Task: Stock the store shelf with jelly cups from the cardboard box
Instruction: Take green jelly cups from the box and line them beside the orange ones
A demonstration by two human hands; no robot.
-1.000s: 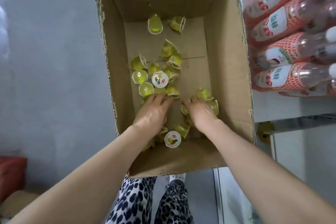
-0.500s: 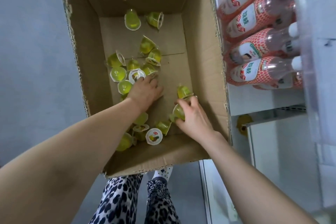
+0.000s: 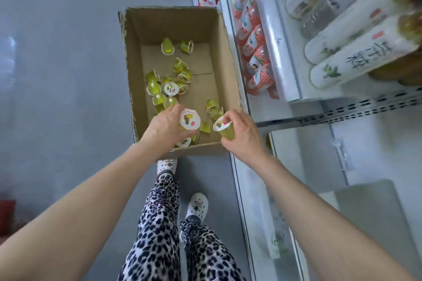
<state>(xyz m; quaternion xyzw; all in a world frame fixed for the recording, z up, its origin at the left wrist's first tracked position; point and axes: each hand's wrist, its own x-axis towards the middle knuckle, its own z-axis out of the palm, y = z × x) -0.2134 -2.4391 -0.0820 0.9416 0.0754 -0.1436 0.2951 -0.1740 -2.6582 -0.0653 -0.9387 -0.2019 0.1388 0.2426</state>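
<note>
Gripping a jelly cup (image 3: 189, 119) in the curled fingers of the left hand (image 3: 164, 128), white printed lid facing up; pinching a second cup (image 3: 225, 129) in the right hand (image 3: 244, 134), tilted, translucent yellow-green under a white lid. Hovering both over the near end of the open cardboard box (image 3: 175, 23), with many loose cups (image 3: 169, 89) scattered inside, some upright, some tipped. Standing on a grey floor (image 3: 68, 52), just beside a white store shelf (image 3: 338, 112) holding red-labelled bottles (image 3: 253, 48) and white-labelled bottles (image 3: 356, 52). Wearing leopard-print trousers (image 3: 157, 223) and white clogs (image 3: 197, 205).
</note>
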